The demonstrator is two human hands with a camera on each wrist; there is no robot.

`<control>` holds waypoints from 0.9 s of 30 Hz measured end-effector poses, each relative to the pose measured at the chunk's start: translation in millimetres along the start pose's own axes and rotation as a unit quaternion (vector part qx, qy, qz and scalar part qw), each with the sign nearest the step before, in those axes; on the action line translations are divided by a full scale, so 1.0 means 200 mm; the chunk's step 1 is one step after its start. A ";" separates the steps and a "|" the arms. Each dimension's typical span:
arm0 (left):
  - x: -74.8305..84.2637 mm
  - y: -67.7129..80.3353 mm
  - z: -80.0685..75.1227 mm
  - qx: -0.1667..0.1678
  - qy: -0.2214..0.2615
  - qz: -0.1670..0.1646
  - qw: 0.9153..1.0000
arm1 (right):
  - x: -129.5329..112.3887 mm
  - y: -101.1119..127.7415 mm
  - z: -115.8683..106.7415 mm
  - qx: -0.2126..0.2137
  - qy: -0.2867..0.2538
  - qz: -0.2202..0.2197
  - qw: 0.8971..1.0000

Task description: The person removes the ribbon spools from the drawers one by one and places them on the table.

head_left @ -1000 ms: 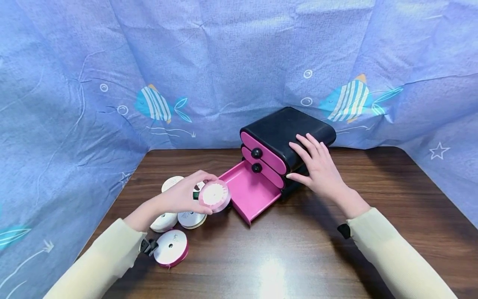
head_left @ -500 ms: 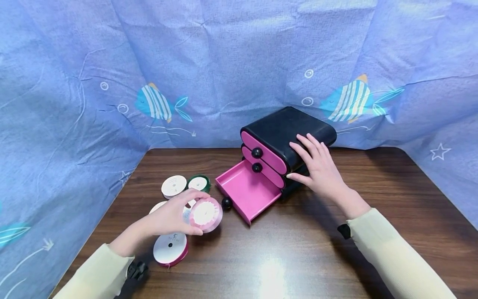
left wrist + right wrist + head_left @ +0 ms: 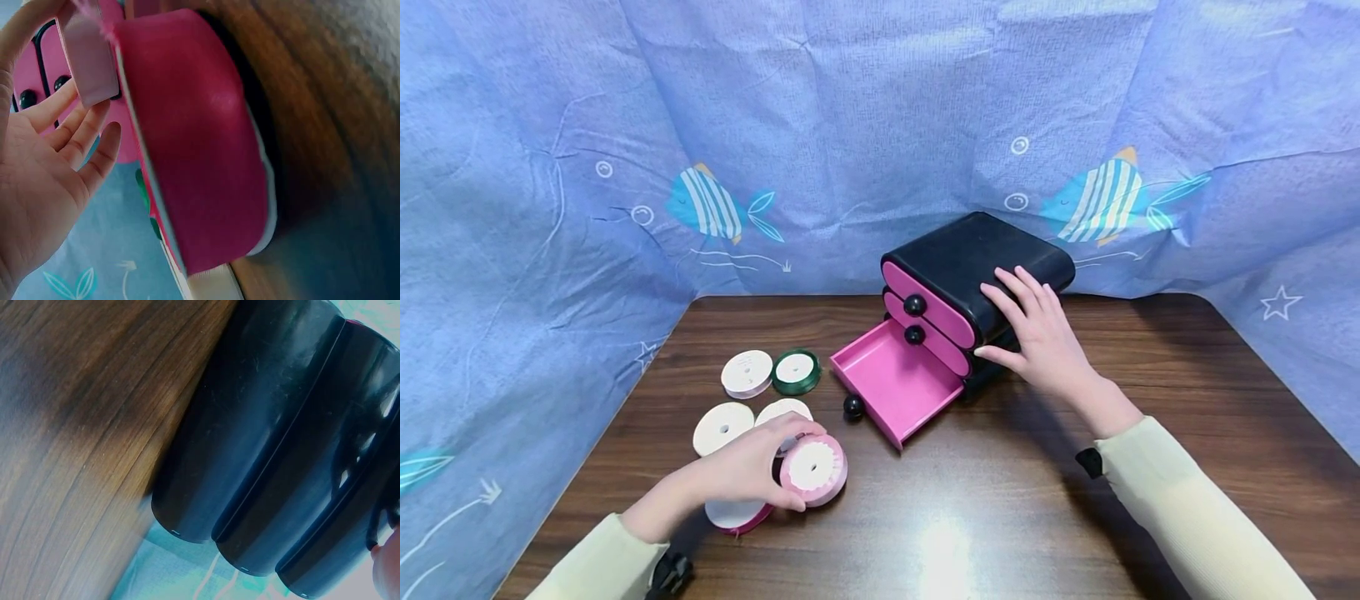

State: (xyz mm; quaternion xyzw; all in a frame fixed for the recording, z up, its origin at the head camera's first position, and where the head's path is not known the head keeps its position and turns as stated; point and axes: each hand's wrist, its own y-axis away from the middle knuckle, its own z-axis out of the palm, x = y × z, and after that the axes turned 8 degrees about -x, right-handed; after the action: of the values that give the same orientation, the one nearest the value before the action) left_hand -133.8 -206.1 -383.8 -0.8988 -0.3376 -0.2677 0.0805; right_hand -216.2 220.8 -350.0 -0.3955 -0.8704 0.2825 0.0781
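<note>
My left hand (image 3: 741, 467) grips a pale pink ribbon spool (image 3: 812, 467) by its rim, thumb on the near side and fingers on the far side. In the left wrist view the pink spool (image 3: 91, 59) sits at the fingertips, and a magenta ribbon spool (image 3: 187, 137) fills the middle. The head view shows that magenta spool (image 3: 736, 517) partly hidden under the left hand. My right hand (image 3: 1037, 337) rests on the side of a black drawer box (image 3: 981, 258), fingers spread. Its bottom pink drawer (image 3: 898, 379) is pulled out with nothing in it; the upper two drawers are closed.
Left of the drawer lie a white spool (image 3: 748, 373), a green-ribbon spool (image 3: 796, 372), a cream spool (image 3: 722, 427) and another white spool (image 3: 784, 410). The pulled-out drawer's black knob (image 3: 853, 407) juts toward the spools. A blue fish-print cloth (image 3: 865, 150) hangs behind the table (image 3: 1000, 500).
My left hand has carried the pink spool away from the open drawer, toward the near left and down beside the magenta spool. The right hand and drawer box have stayed put.
</note>
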 end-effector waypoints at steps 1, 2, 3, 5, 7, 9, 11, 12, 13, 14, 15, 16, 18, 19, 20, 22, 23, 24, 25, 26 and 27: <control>0.00 0.00 0.01 -0.004 -0.002 0.000 1.000 | 0.00 0.00 0.00 -0.001 -0.001 0.001 1.000; 0.00 0.00 0.01 -0.009 -0.005 0.001 1.000 | 0.00 0.00 0.00 -0.001 -0.001 0.002 1.000; 0.00 -0.01 0.02 -0.013 -0.007 0.003 1.000 | 0.00 0.00 0.00 -0.002 -0.001 0.002 1.000; 0.00 -0.01 0.03 -0.020 -0.017 0.006 1.000 | 0.00 0.00 0.00 -0.003 -0.002 0.003 1.000; 0.01 -0.02 0.03 -0.025 -0.022 0.008 0.999 | 0.00 0.00 0.00 -0.003 -0.002 0.004 1.000; 0.02 -0.02 0.03 -0.029 -0.028 0.006 0.999 | 0.00 0.00 0.00 -0.004 -0.002 0.004 1.000; 0.02 -0.02 0.03 -0.034 -0.032 0.001 0.999 | 0.00 0.00 0.00 -0.006 -0.002 0.005 1.000; 0.02 -0.02 0.03 -0.035 -0.033 -0.001 0.999 | 0.00 0.00 0.00 -0.006 -0.001 0.005 1.000; 0.02 -0.02 0.03 -0.037 -0.036 -0.004 0.999 | 0.00 0.00 0.00 -0.006 -0.001 0.006 1.000; 0.02 -0.02 0.03 -0.038 -0.037 -0.006 0.999 | 0.00 0.00 0.00 -0.006 0.000 0.006 1.000; 0.02 -0.02 0.03 -0.039 -0.039 -0.007 0.998 | 0.00 0.00 0.00 -0.006 0.000 0.007 1.000; 0.02 -0.02 0.03 -0.040 -0.041 -0.007 0.998 | 0.00 0.00 0.00 -0.006 0.000 0.007 1.000; 0.02 -0.03 0.03 -0.041 -0.046 -0.009 0.998 | 0.00 0.00 0.00 -0.006 0.000 0.007 1.000; 0.02 -0.03 0.04 -0.042 -0.048 -0.011 0.998 | 0.00 0.00 0.00 -0.006 0.000 0.007 1.000; 0.02 -0.03 0.04 -0.044 -0.050 -0.012 0.998 | 0.00 0.00 0.00 -0.007 -0.001 0.007 1.000; 0.02 -0.03 0.04 -0.047 -0.053 -0.016 0.997 | 0.00 0.00 0.00 -0.008 -0.002 0.007 1.000; 0.02 -0.03 0.04 -0.049 -0.054 -0.018 0.997 | 0.00 0.00 -0.01 -0.008 -0.003 0.006 1.000; 0.02 -0.03 0.05 -0.051 -0.055 -0.020 0.997 | 0.00 0.00 -0.01 -0.008 -0.004 0.006 1.000; 0.02 -0.03 0.05 -0.054 -0.056 -0.022 0.997 | 0.00 0.00 -0.01 -0.007 -0.003 0.006 1.000; 0.02 -0.03 0.05 -0.055 -0.056 -0.024 0.997 | 0.00 0.00 -0.01 -0.007 -0.003 0.005 1.000; 0.02 -0.03 0.05 -0.056 -0.056 -0.023 0.997 | 0.00 0.00 -0.01 -0.006 -0.002 0.005 1.000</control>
State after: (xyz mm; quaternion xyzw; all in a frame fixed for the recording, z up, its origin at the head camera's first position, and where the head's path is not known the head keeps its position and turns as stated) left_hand -132.1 -196.4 -389.9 -0.9075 -0.3466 -0.2373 0.0046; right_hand -215.6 221.1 -349.1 -0.4000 -0.8702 0.2784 0.0723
